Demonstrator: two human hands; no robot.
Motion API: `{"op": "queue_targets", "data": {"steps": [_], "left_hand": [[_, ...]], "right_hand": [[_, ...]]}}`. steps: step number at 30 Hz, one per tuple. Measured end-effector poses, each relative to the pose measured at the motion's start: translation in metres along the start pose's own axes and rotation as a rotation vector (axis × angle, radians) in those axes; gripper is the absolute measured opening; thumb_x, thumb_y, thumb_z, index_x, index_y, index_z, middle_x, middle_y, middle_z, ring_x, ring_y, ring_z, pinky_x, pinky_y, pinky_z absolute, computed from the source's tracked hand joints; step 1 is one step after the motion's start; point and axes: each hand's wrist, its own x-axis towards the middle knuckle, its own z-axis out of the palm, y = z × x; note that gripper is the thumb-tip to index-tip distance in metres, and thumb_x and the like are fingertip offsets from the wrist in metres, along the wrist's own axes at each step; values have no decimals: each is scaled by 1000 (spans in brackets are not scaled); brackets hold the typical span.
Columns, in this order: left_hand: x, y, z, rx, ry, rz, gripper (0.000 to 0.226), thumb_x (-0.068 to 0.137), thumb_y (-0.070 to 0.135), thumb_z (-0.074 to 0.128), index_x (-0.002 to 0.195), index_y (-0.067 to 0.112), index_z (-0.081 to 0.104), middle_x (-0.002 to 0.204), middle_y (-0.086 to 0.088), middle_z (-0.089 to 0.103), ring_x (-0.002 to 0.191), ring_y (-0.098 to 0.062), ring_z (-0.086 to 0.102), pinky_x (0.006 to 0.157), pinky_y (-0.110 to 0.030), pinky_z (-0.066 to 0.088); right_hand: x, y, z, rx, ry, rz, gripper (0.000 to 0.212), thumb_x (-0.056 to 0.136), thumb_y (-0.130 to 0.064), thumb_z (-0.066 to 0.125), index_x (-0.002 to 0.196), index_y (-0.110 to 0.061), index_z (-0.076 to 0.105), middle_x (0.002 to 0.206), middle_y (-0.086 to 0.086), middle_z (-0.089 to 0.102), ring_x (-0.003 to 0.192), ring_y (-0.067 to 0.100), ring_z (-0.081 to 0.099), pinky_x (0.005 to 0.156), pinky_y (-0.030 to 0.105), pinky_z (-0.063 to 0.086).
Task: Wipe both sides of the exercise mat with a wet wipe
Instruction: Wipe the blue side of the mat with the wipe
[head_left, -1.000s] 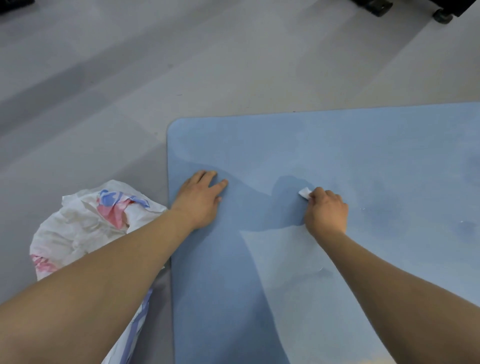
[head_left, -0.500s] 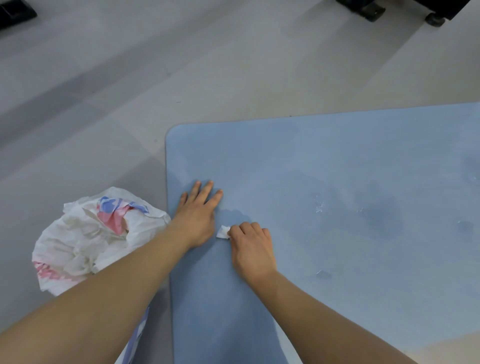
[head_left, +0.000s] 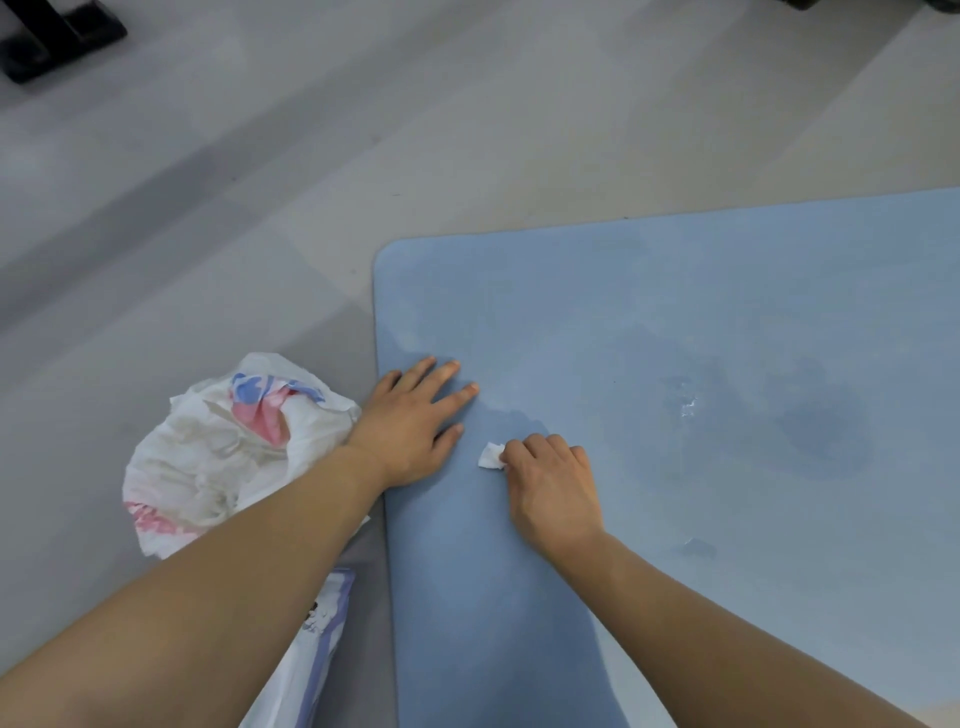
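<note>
Left hand (head_left: 410, 421) lies flat, fingers straight, on the blue exercise mat (head_left: 675, 364). Right hand (head_left: 553, 483), fingers curled, presses a wet wipe (head_left: 490, 456) onto it.

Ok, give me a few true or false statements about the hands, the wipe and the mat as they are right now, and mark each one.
1. The left hand lies flat on the mat with straight fingers. True.
2. The right hand is empty. False: its curled fingers hold a small white wipe against the mat.
3. The wipe is at the mat's far right edge. False: it is near the left edge, just right of the left hand.
4. A crumpled white bag sits on the floor left of the mat. True.
5. The mat is rolled up. False: it lies flat on the floor.
</note>
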Motion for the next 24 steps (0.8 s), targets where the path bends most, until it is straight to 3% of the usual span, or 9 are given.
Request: {"op": "queue_targets", "data": {"steps": [3, 9, 14, 16, 18, 20, 22, 24], "left_hand": [[-9, -11, 5, 17, 17, 50, 60, 97, 59, 31, 152, 37, 39, 163, -3, 31, 149, -29, 28, 111, -51, 32], [-29, -36, 12, 2, -9, 136, 63, 99, 67, 25, 158, 44, 17, 169, 6, 4, 156, -20, 1, 123, -49, 12], [-32, -50, 10, -8, -14, 161, 71, 95, 71, 34, 158, 43, 17, 169, 6, 3, 156, -19, -1, 125, -44, 5], [-27, -46, 5, -50, 8, 139, 69, 91, 67, 44, 153, 40, 32, 166, 1, 17, 153, -24, 11, 124, -43, 9], [-17, -36, -2, -80, 88, 138, 57, 88, 56, 55, 140, 32, 50, 153, -6, 38, 141, -30, 31, 120, -45, 26], [-5, -30, -9, -118, 107, 98, 50, 89, 48, 61, 134, 28, 54, 148, -7, 41, 137, -29, 34, 113, -46, 36], [4, -31, -12, -162, 12, 8, 66, 89, 52, 63, 148, 31, 41, 162, -5, 22, 150, -25, 15, 121, -43, 26], [12, -38, -18, -139, -123, -87, 93, 85, 65, 62, 159, 35, 16, 169, 1, -6, 155, -20, -10, 126, -40, 10]], "right_hand": [[0, 2, 1, -16, 0, -11, 20, 73, -12, 72, 80, -23, 57, 74, -5, 53, 69, 23, 52, 62, 31, 29], [1, 3, 1, -17, 13, -13, 20, 74, -10, 72, 79, -21, 56, 72, -5, 51, 66, 24, 49, 61, 30, 28], [3, 4, -1, -10, 9, -18, 19, 76, -9, 71, 79, -21, 55, 70, -6, 50, 64, 22, 47, 60, 31, 28], [4, 3, -3, -12, -5, -31, 20, 74, -9, 71, 78, -21, 56, 69, -6, 50, 64, 22, 47, 60, 31, 28], [10, 4, -6, -17, -9, -59, 19, 73, -9, 71, 77, -21, 56, 69, -5, 51, 64, 23, 48, 60, 31, 30], [25, 7, -8, -30, -2, -90, 17, 74, -12, 71, 78, -22, 58, 72, -4, 54, 66, 25, 50, 61, 33, 30], [47, 8, -9, -29, 7, -94, 15, 75, -12, 71, 80, -22, 60, 74, -2, 56, 68, 27, 53, 61, 33, 29], [66, 4, -5, -9, -16, -71, 15, 76, -8, 69, 81, -20, 63, 76, 0, 58, 69, 28, 54, 62, 33, 30]]}}
